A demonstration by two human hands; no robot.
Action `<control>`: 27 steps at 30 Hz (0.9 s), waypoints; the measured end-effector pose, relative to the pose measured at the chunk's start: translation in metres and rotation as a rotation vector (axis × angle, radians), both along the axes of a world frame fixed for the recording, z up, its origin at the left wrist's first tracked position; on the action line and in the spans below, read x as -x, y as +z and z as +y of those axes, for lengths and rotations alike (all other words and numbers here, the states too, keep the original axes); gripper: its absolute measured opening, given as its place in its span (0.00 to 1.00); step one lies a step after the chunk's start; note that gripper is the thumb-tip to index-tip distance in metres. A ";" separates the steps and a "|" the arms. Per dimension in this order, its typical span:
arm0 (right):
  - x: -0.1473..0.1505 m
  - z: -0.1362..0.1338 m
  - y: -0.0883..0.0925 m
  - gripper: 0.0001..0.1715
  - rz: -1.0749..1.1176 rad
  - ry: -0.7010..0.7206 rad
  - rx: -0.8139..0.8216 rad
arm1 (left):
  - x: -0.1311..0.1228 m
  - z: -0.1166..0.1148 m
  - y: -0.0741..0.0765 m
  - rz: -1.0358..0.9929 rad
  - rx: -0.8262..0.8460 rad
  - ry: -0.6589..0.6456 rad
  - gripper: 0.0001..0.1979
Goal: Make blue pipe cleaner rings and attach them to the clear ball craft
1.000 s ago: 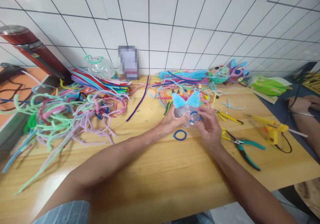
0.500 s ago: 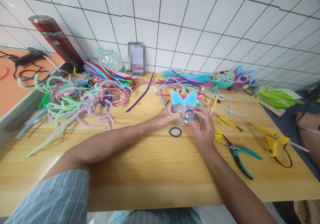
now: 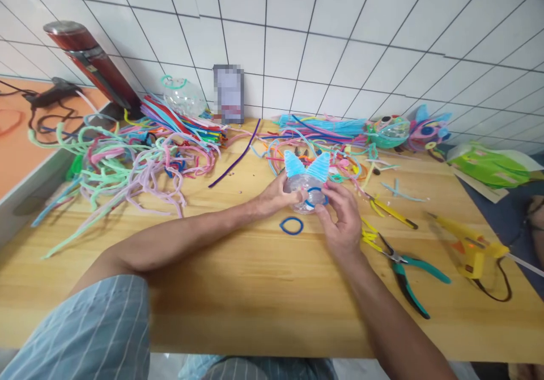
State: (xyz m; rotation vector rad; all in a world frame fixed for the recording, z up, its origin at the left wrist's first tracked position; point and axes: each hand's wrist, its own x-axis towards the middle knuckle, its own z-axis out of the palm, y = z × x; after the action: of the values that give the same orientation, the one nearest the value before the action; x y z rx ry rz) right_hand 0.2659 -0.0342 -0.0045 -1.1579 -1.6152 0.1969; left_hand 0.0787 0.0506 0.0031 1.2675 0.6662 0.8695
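Note:
A clear plastic ball (image 3: 297, 186) with two light-blue pipe-cleaner ears (image 3: 306, 166) on top is held above the table in both hands. My left hand (image 3: 276, 195) grips its left side, thumb across the front. On the right side, the fingers of my right hand (image 3: 341, 214) pinch a blue pipe-cleaner ring (image 3: 316, 197) against the ball's front. Another blue ring (image 3: 291, 226), pointed at one end, lies on the wood just below the ball.
Pliers (image 3: 399, 259), a yellow cutter (image 3: 395, 213) and a yellow glue gun (image 3: 471, 247) lie at right. Tangled pipe cleaners (image 3: 127, 167) spread at left. Behind stand a red flask (image 3: 93, 65), a phone (image 3: 228, 94) and another clear ball (image 3: 183, 98); finished fish-like balls (image 3: 389, 132) sit back right.
The camera view has shifted slightly, so the scene sits differently in the picture. Both hands keep their hold on the ball and the blue ring.

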 end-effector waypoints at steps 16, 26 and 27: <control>-0.002 0.000 0.001 0.20 0.086 0.041 0.045 | -0.006 -0.004 0.001 -0.157 0.096 -0.055 0.35; 0.001 0.001 -0.001 0.16 0.298 0.075 0.128 | -0.006 -0.005 0.001 -0.184 0.105 -0.029 0.38; 0.001 0.000 0.000 0.16 0.304 0.077 0.135 | -0.006 -0.005 0.002 -0.182 0.114 -0.034 0.38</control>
State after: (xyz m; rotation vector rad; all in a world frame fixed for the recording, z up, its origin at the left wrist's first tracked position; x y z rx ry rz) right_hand 0.2648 -0.0338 -0.0044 -1.1081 -1.3937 0.5134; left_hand 0.0847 0.0456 0.0053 1.0803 0.5404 0.8938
